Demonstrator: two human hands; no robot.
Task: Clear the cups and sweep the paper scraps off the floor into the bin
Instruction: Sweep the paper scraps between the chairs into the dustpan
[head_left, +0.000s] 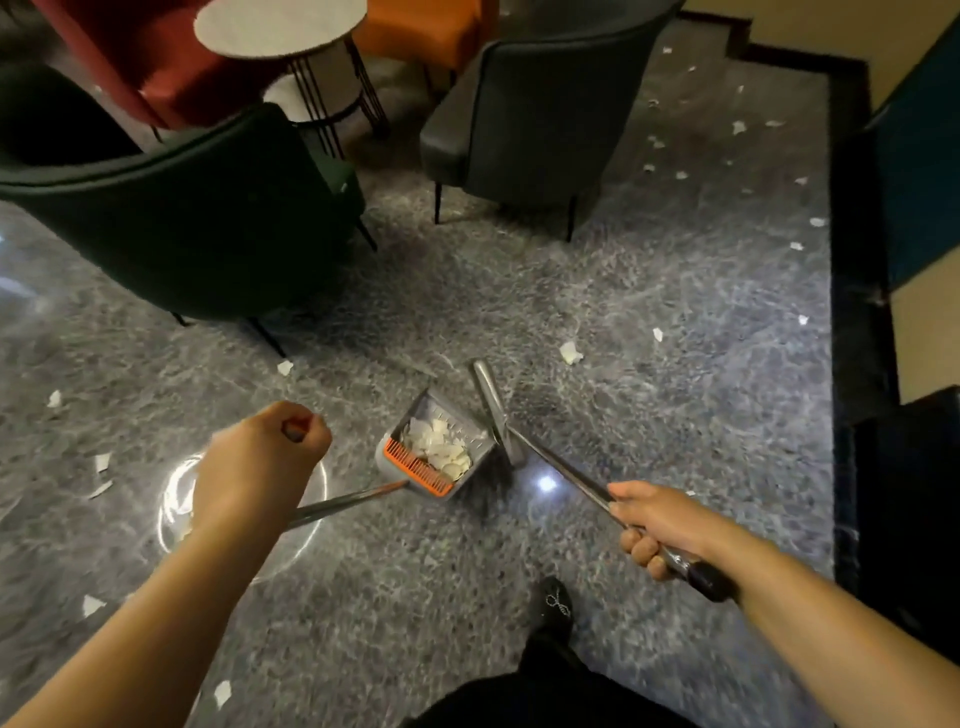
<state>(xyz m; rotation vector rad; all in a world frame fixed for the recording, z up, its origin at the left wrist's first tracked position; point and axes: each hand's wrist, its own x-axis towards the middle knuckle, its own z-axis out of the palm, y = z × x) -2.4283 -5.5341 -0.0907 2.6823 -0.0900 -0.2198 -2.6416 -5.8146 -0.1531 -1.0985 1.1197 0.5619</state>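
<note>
Left hand (262, 457) fisted tight round the dustpan's long handle (345, 503), probably to keep the dustpan (434, 452) planted mouth-first against the bristles so nothing slips under. Right hand (657, 522) wrapped closed around the broom pole (563, 470), broom head (498, 415) touching the pan's open side, bristles too blurred to tell if flat on the floor (649, 441). Pile of paper scraps (439, 449) already sitting in the pan, plenty more loose scraps (570, 352) scattered around the chairs (208, 208), no bin or cups in view.
</note>
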